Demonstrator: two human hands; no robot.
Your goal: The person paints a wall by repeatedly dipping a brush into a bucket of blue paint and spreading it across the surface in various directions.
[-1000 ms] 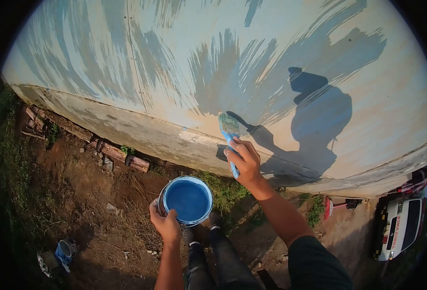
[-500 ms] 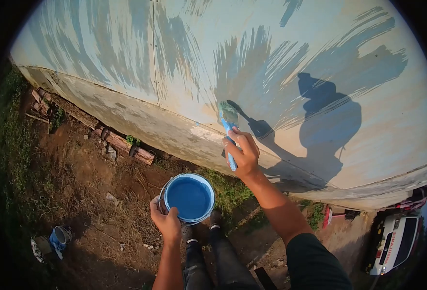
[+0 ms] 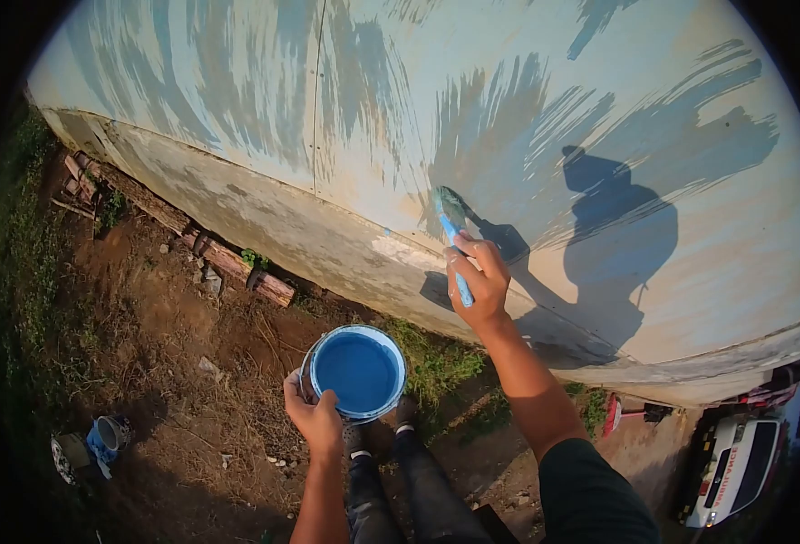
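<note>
brush [image 3: 454, 238] | bristles up-left on wall [image 3: 545, 109] | right hand [image 3: 480, 283] grips handle

Bare dirt ground [image 3: 182, 363] with dry grass carries logs [image 3: 237, 267] along the wall's foot and a small can [image 3: 108, 435].

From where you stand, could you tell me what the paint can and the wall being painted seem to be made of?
The paint can in the left hand looks like metal: thin, pale rim, blue paint inside. The wall looks like sheet panels, perhaps metal, matt and weathered, with a vertical seam; I cannot be sure.
</note>
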